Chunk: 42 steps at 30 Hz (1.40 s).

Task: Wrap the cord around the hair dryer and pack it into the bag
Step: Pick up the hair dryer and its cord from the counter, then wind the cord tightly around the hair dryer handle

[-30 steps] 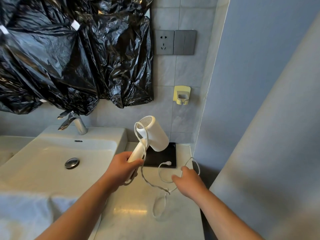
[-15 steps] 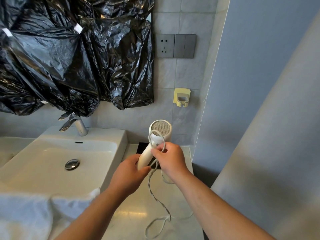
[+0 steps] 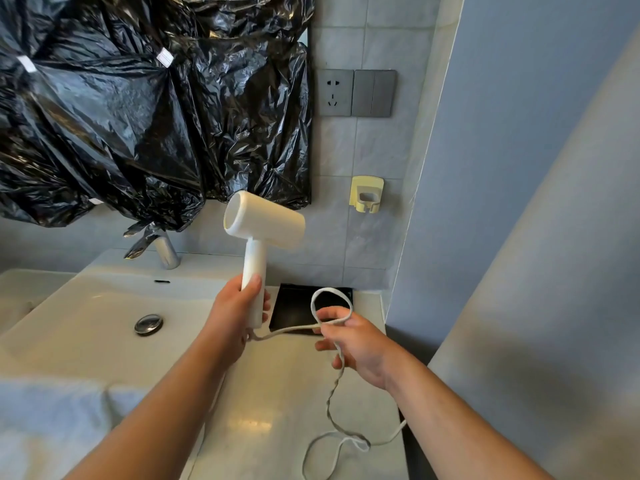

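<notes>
A white hair dryer (image 3: 263,225) stands upright above the counter, its barrel pointing left. My left hand (image 3: 239,308) is closed around the lower part of its handle. The white cord (image 3: 332,407) runs from the handle's base to my right hand (image 3: 356,341), which pinches it so that a loop rises above the fingers. The rest of the cord hangs down and lies in loose curls on the counter at the lower right. A flat black item (image 3: 294,308), perhaps the bag, lies on the counter behind my hands.
A white sink (image 3: 86,323) with a chrome tap (image 3: 156,244) fills the left. Black plastic sheeting (image 3: 138,98) covers the wall above it. A grey socket (image 3: 334,93) and a yellow wall holder (image 3: 367,194) are on the tiles. A blue-grey wall closes the right.
The dryer has turned upright, its barrel swung to the left. My right hand has moved off the dryer's head, down and to the right, drawing a loop of cord away from the handle.
</notes>
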Tool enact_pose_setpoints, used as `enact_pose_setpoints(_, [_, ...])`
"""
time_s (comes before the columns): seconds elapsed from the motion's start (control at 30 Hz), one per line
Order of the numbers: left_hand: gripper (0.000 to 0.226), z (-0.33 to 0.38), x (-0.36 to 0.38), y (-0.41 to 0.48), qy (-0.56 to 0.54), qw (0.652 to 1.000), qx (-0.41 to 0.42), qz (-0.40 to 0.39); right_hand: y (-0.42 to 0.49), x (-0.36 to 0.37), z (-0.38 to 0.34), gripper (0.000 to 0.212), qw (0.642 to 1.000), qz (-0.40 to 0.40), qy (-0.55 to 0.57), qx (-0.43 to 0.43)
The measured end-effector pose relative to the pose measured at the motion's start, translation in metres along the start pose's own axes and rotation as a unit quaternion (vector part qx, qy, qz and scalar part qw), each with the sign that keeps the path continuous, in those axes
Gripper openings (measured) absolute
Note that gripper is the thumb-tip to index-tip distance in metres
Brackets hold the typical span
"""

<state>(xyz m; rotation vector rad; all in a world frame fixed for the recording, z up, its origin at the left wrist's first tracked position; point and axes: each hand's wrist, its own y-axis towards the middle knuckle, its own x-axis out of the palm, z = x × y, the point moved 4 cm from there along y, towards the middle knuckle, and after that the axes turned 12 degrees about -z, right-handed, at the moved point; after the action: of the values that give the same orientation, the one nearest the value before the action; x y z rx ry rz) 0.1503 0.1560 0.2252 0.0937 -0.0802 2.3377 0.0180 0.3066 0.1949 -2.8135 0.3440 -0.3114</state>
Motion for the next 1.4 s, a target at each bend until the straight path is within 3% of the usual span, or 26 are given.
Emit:
enact_pose_setpoints(0.07, [0.016,0.006,-0.001,0.003,-0.043,0.999,0.002,-0.008,0.001,0.000,0.008,0.041,0.998,-0.017,0.051,0.037])
enact_pose_setpoints(0.13, [0.014,0.013,-0.003,0.004,-0.038,0.999,0.013,0.006,0.000,-0.002,0.013,0.051,0.996,-0.013,0.000,0.084])
enact_pose_setpoints(0.23, [0.010,0.030,-0.004,0.002,-0.015,0.997,0.057,0.048,-0.006,-0.008,0.015,0.038,0.986,0.026,-0.124,0.107])
enact_pose_setpoints(0.37, [0.009,0.048,-0.004,0.001,0.032,0.988,0.119,0.097,-0.008,-0.016,0.002,0.044,0.955,0.172,-0.239,0.042])
enact_pose_setpoints(0.43, [0.013,0.048,-0.001,0.000,0.039,0.985,0.128,0.108,-0.003,-0.011,-0.003,0.042,0.950,0.171,-0.260,0.041])
enact_pose_setpoints(0.6, [0.021,0.038,0.011,-0.006,0.009,0.992,0.116,0.050,0.009,0.002,-0.019,0.028,0.990,0.134,-0.032,-0.006])
enact_pose_setpoints(0.73, [0.024,0.029,0.021,-0.012,-0.039,0.994,0.101,-0.015,0.011,0.011,-0.028,0.035,0.973,0.071,0.218,-0.024])
enact_pose_setpoints(0.87, [0.030,0.023,0.029,-0.018,-0.074,0.994,0.080,-0.030,0.002,0.025,-0.036,0.030,0.993,0.045,0.105,-0.009])
enact_pose_setpoints(1.1, [0.029,0.023,0.042,-0.035,-0.062,0.990,0.096,-0.087,-0.001,0.044,-0.067,0.025,0.993,0.054,-0.034,-0.104])
enact_pose_setpoints(1.23, [0.027,0.026,0.039,-0.039,-0.006,0.984,0.132,-0.122,0.004,0.051,-0.086,0.020,0.985,0.062,-0.026,-0.159])
enact_pose_setpoints(1.4, [0.026,0.025,0.028,-0.030,0.043,0.976,0.135,-0.164,0.015,0.057,-0.094,0.018,0.985,0.071,0.065,-0.145])
